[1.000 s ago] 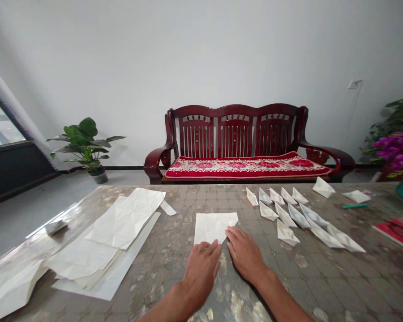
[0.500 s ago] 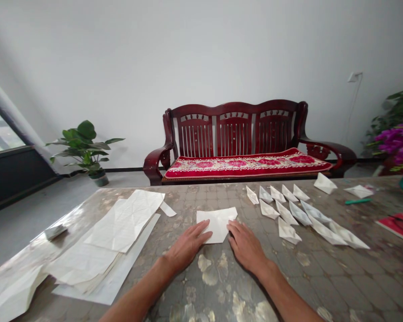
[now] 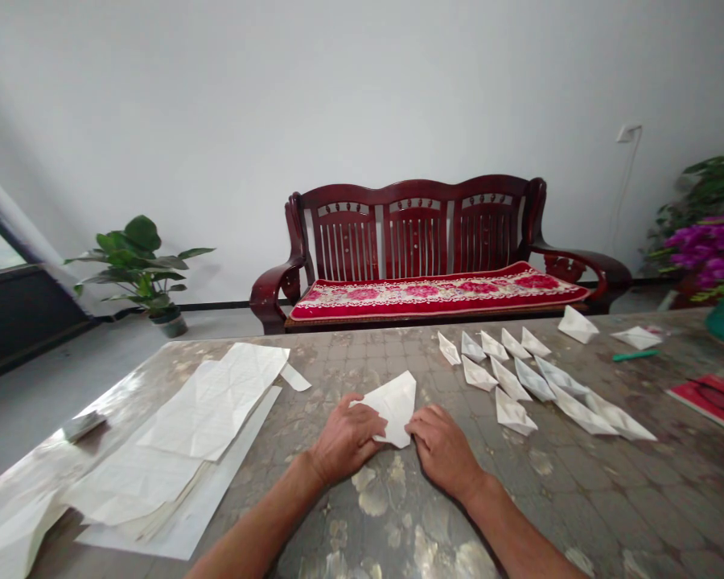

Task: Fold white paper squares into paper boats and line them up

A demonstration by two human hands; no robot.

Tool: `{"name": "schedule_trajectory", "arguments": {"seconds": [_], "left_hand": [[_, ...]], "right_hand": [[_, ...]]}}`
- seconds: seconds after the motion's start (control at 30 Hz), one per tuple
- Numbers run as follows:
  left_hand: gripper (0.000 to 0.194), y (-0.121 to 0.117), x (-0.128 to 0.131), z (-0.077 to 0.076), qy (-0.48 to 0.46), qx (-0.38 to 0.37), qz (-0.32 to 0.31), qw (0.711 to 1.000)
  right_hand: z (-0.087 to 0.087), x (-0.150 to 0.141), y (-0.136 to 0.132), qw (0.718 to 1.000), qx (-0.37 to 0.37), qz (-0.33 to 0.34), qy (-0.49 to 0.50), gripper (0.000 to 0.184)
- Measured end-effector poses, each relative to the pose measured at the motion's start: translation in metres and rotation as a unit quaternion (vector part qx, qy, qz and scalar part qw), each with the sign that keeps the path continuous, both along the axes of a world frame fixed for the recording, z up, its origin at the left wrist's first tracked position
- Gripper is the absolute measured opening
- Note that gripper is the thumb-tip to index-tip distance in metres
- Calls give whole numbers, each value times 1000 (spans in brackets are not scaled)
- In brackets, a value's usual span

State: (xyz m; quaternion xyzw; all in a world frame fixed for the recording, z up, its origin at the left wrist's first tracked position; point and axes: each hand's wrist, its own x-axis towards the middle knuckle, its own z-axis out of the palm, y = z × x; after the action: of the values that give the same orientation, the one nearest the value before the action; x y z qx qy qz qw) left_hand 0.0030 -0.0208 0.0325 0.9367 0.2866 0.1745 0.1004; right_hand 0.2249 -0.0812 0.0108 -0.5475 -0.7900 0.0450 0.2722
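A folded sheet of white paper (image 3: 395, 406) stands tilted on the tabletop between my hands, its point upward and its lower tip near the table. My left hand (image 3: 347, 438) grips its left side, with the fingers curled over the edge. My right hand (image 3: 443, 450) holds the lower right side, fingertips against the fold. To the right lie several folded white paper boats (image 3: 512, 378) in loose rows. A pile of large creased paper sheets (image 3: 214, 402) lies to the left of my left hand.
The mottled stone-patterned table (image 3: 579, 498) holds a green pen (image 3: 635, 355) and a red booklet (image 3: 715, 400) at the right. A small grey object (image 3: 84, 426) sits near the left edge. A dark wooden bench (image 3: 419, 241) stands beyond the table.
The flat paper has been lifted and folded into a narrower, tilted shape. My left hand has moved from its top onto its left side. The view has shifted slightly.
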Motion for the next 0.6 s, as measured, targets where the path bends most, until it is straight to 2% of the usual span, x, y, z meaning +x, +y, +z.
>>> {"name": "schedule_trajectory", "arguments": {"seconds": [0.13,0.33,0.6], "left_hand": [[18,4,7,-2,-10,-76,54,996],[19,7,15,-4,-12,-146,137,980],[23,12,21,-3,20,-205,193,959]], "right_hand": [[3,0,-3,1000,-10,3,17,23],[3,1,-4,1000,-18,-9,14,18],[2,-4,-3,999,-11,-39,30,18]]}}
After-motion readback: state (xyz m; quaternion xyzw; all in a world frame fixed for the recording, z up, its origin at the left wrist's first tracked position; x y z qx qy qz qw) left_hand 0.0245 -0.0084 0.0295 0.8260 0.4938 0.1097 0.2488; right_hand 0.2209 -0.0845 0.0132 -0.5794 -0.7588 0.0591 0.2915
